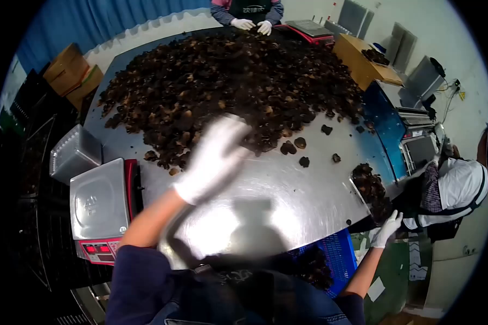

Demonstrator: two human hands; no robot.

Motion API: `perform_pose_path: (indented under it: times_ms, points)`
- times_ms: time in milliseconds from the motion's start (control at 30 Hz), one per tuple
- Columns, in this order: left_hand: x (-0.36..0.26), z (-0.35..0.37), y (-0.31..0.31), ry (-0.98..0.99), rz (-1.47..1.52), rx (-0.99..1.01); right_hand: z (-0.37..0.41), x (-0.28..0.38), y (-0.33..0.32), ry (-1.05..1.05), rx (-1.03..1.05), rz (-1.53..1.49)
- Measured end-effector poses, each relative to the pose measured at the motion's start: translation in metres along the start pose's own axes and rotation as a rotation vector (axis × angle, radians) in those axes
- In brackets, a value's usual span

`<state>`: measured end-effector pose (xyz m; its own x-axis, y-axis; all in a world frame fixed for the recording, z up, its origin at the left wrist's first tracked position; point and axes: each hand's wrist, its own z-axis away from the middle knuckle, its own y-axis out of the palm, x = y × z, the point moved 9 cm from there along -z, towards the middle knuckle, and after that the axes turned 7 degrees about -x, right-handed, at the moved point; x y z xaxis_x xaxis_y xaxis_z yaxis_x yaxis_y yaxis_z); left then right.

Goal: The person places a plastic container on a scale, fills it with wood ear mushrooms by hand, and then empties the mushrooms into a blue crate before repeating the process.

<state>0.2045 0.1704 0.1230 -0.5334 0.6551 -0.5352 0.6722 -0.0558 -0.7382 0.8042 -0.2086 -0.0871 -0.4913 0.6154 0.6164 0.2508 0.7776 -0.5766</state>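
A large heap of dark dried mushrooms [228, 81] covers the far half of the round steel table [287, 200]. My left hand [214, 157], in a white glove and blurred by motion, reaches across the bare steel to the heap's near edge. Whether it holds any pieces is not visible. My right hand [387, 228], also gloved, is at the table's right rim with fingers apart. It is just below a small separate pile of mushrooms [370, 189]. A few loose pieces [300, 143] lie between the two piles.
A scale with a steel pan [98, 200] and a stack of clear plastic trays [73, 154] sit at my left. A blue crate [336, 254] stands below the table's near edge. Another person's gloved hands [252, 24] work at the far side. A person in white [461, 184] sits at right beside a cardboard box [363, 62].
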Motion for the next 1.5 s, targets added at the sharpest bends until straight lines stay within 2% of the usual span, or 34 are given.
perform_pose_path:
  times_ms: [33, 100, 133, 167, 200, 233, 300, 333, 400, 467, 500, 567, 633, 667, 733, 767, 800, 833, 900, 933, 1033, 1067, 1167, 1300, 1367, 1433, 1467, 1500]
  points:
    - [0.046, 0.008, -0.059, -0.237, 0.144, -0.154, 0.016, 0.06, -0.037, -0.005, -0.162, 0.069]
    - [0.154, 0.046, -0.176, -0.142, -0.527, -0.538, 0.06, 0.181, -0.041, -0.2, -0.136, -0.116]
    - [0.207, 0.074, -0.229, -0.202, -0.598, -0.638, 0.086, 0.246, -0.028, -0.235, 0.048, -0.246]
    - [0.245, 0.1, -0.269, -0.271, -0.863, -0.609, 0.11, 0.29, -0.008, -0.307, 0.142, -0.335]
    - [0.291, 0.129, -0.3, -0.38, -0.962, -0.53, 0.134, 0.323, 0.019, -0.325, 0.273, -0.467]
    - [0.332, 0.157, -0.325, -0.488, -1.056, -0.451, 0.156, 0.365, 0.04, -0.392, 0.401, -0.439]
    - [0.416, 0.209, -0.342, -0.835, -0.893, -0.042, 0.196, 0.43, 0.087, -0.547, 0.497, -0.421]
    - [0.418, 0.219, -0.345, -0.844, -0.894, -0.048, 0.214, 0.466, 0.1, -0.54, 0.553, -0.48]
    - [0.396, 0.216, -0.346, -0.592, -0.772, -0.204, 0.251, 0.514, 0.139, -0.571, 0.593, -0.497]
    - [0.387, 0.208, -0.349, -0.605, -0.793, -0.156, 0.291, 0.57, 0.139, -0.715, 0.61, -0.514]
    - [0.389, 0.204, -0.349, -0.609, -0.804, -0.104, 0.317, 0.581, 0.145, -0.756, 0.627, -0.548]
    - [0.4, 0.2, -0.356, -0.636, -0.731, -0.146, 0.366, 0.587, 0.125, -0.882, 0.647, -0.432]
    - [0.39, 0.188, -0.358, -0.685, -0.81, -0.024, 0.394, 0.567, 0.11, -0.957, 0.702, -0.427]
    - [0.379, 0.184, -0.356, -0.615, -0.724, -0.032, 0.402, 0.554, 0.099, -1.011, 0.689, -0.39]
    - [0.381, 0.181, -0.361, -0.609, -0.72, 0.016, 0.41, 0.524, 0.08, -0.957, 0.854, -0.358]
    - [0.385, 0.181, -0.358, -0.591, -0.722, 0.058, 0.407, 0.513, 0.066, -0.956, 0.879, -0.339]
    - [0.387, 0.181, -0.36, -0.491, -0.725, 0.048, 0.402, 0.5, 0.059, -0.907, 0.922, -0.351]
    - [0.387, 0.18, -0.36, -0.492, -0.719, 0.048, 0.395, 0.489, 0.054, -0.859, 0.963, -0.363]
    - [0.373, 0.175, -0.358, -0.434, -0.73, 0.1, 0.373, 0.482, 0.043, -0.733, 0.958, -0.491]
    - [0.38, 0.178, -0.362, -0.458, -0.759, 0.102, 0.361, 0.479, 0.04, -0.582, 0.948, -0.546]
    - [0.372, 0.181, -0.368, -0.535, -0.618, -0.005, 0.333, 0.481, 0.044, -0.527, 0.838, -0.522]
    - [0.371, 0.182, -0.365, -0.542, -0.618, -0.006, 0.326, 0.491, 0.049, -0.559, 0.807, -0.543]
    - [0.356, 0.184, -0.348, -0.338, -0.783, 0.023, 0.322, 0.538, 0.081, -0.68, 0.752, -0.593]
    - [0.377, 0.184, -0.357, -0.424, -0.797, 0.067, 0.359, 0.614, 0.112, -0.922, 0.759, -0.434]
    - [0.372, 0.179, -0.36, -0.431, -0.812, 0.09, 0.396, 0.619, 0.125, -1.085, 0.845, -0.315]
    - [0.369, 0.177, -0.36, -0.471, -0.733, 0.041, 0.431, 0.597, 0.123, -1.224, 0.928, -0.221]
    - [0.38, 0.186, -0.361, -0.595, -0.639, 0.002, 0.436, 0.586, 0.112, -1.272, 0.914, -0.187]
    - [0.38, 0.187, -0.361, -0.599, -0.638, 0.008, 0.435, 0.576, 0.097, -1.319, 0.9, -0.151]
